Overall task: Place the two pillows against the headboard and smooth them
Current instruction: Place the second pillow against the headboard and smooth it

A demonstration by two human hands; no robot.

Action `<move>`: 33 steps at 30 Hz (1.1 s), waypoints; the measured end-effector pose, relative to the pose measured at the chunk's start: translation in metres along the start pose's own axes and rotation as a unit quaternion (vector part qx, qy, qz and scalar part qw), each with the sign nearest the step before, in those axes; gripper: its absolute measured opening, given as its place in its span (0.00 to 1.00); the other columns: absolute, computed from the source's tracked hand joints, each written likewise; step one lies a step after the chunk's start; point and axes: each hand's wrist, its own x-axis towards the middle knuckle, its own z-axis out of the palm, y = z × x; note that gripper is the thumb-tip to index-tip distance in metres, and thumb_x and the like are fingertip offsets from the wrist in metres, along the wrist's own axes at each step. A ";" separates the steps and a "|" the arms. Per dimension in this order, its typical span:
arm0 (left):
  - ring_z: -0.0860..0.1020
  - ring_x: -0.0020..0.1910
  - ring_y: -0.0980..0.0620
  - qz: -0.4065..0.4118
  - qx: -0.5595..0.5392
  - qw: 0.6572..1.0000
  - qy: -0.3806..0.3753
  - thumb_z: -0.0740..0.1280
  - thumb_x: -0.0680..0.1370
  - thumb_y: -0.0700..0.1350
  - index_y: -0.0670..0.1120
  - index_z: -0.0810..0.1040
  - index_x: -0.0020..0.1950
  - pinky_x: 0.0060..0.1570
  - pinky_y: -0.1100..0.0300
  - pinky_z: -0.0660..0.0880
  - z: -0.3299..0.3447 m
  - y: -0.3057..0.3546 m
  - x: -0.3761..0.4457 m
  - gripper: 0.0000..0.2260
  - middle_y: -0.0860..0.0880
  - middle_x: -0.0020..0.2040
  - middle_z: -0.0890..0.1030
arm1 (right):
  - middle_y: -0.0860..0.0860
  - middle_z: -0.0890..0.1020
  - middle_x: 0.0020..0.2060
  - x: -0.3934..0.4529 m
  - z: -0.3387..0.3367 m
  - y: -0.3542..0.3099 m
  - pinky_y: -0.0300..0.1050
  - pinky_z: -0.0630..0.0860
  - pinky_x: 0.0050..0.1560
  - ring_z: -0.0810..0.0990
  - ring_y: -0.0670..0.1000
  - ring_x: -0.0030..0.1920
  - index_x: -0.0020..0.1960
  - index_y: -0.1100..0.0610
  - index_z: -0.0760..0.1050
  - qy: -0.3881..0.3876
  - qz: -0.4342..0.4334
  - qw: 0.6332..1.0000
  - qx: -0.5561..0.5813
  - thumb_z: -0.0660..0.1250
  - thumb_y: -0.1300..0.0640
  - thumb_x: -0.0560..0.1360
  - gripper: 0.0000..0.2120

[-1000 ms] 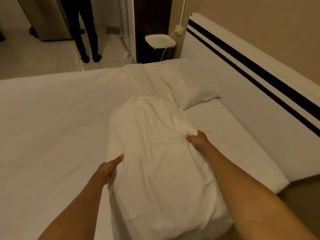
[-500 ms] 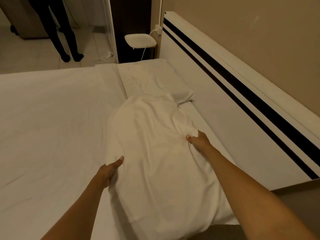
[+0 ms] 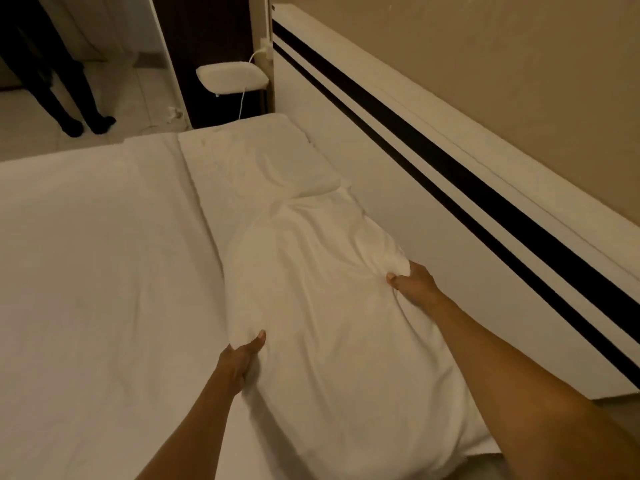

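Note:
A white pillow lies lengthwise on the bed, its right side close to the white headboard with two black stripes. My left hand grips the pillow's left edge. My right hand is shut on bunched fabric at its right edge, next to the headboard. A second white pillow lies flat beyond it at the far end of the bed, along the headboard; the near pillow's far corner touches or overlaps it.
The white bed sheet spreads to the left. A small white shelf with a cable hangs past the bed's far end. A person's dark legs stand on the tiled floor at top left. A beige wall rises above the headboard.
Both hands have carried the near pillow to the right, up close to the headboard and against the far pillow. The view has swung toward the headboard.

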 end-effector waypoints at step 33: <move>0.62 0.75 0.37 0.105 0.372 0.920 0.057 0.67 0.78 0.46 0.37 0.46 0.79 0.74 0.47 0.62 0.146 -0.030 0.167 0.39 0.35 0.77 0.57 | 0.63 0.73 0.65 0.183 0.048 0.122 0.57 0.69 0.63 0.73 0.64 0.64 0.68 0.62 0.70 0.270 -0.057 0.911 -0.306 0.64 0.63 0.75 0.21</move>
